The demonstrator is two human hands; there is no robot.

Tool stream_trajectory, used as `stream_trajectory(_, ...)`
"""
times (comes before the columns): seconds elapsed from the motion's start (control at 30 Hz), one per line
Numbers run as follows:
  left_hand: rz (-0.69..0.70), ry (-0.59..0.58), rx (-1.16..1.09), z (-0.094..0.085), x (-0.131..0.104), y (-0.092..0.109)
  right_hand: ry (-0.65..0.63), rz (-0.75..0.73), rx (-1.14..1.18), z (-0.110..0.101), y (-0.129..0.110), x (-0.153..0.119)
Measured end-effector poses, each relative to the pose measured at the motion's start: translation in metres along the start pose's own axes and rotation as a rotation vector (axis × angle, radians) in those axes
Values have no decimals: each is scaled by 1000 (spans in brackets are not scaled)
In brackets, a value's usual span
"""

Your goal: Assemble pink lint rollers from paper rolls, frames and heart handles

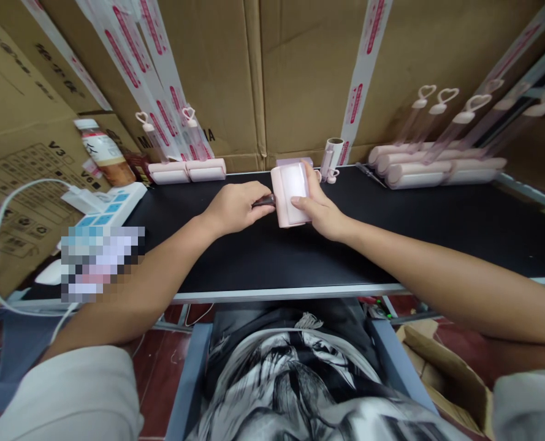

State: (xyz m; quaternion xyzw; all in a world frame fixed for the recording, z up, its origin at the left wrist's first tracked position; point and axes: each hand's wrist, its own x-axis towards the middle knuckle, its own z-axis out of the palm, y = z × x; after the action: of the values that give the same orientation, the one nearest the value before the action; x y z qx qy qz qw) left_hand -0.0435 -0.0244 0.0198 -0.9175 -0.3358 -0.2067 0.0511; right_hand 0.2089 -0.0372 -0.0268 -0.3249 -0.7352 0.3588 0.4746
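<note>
Over the black table (235, 257), my right hand (326, 211) is closed around a pink lint roller head (291, 195), its white face turned toward me and the thumb lying across it. My left hand (235, 208) pinches a small dark-handled tool (263, 201) that points at the roller's left side. Whether its tip touches or enters the pink shell is hidden. Just behind the right hand stands a white roll (333, 153) with a clear handle part leaning against it. A pale purple piece (295, 162) shows partly behind the held roller.
Pink lint rollers with heart-ended handles stand at back left (187, 170); several more stand at back right (442, 165), beside a thin metal tool (371, 174). A drink bottle (105, 153) and a corded power strip (111, 208) are at left. Cardboard (300, 73) walls the back.
</note>
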Motion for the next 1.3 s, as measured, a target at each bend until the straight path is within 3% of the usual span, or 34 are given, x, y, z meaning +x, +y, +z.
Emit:
stream_trajectory(0.2,-39,-35,94,-3,5,5,1,61,212,6,-5,4)
stream_trajectory(0.37,-188,197,277,-15,8,0,-50,122,392,2,-6,4)
stream_trajectory(0.57,-362,236,193,-38,2,-4,-142,150,410,-3,-11,1)
stream_trajectory(0.7,-353,262,26,-31,7,4,-155,117,439,1,-8,1)
stream_trajectory(0.8,-387,368,-132,-25,13,-1,-185,106,448,2,-3,1)
stream_trajectory(0.93,-515,401,-65,-46,10,-40,-219,126,403,-1,2,2)
stream_trajectory(1.1,-780,325,206,-89,-14,-127,-264,76,306,-3,3,0)
stream_trajectory(1.17,-883,318,260,-94,-26,-157,-270,53,293,-3,4,0)
stream_trajectory(1.3,-888,207,227,-89,-46,-191,-290,36,305,-1,6,-1)
